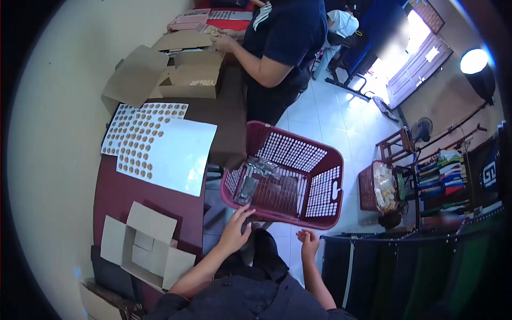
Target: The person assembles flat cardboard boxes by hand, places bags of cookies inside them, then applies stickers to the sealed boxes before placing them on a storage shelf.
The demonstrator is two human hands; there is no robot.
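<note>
Straight in front of me is a maroon plastic basket (337, 210) with slotted sides. Inside, towards its left, lie a few shiny clear or silvery plastic packets (246, 189). My left hand (233, 233) is at the basket's near left corner, fingers stretched out and apart, close to or touching the rim. Nothing is in that hand. Just below the near right side of the basket, my right hand (309, 246) is raised with its fingers loosely bent. It looks free of any object.
On the left table (114, 184) lie white sheets of round stickers (184, 152) and an open cardboard box (128, 240). Another open box (194, 80) stands farther back. A person in dark clothes (288, 42) works beside it. A second basket (368, 189) stands at right.
</note>
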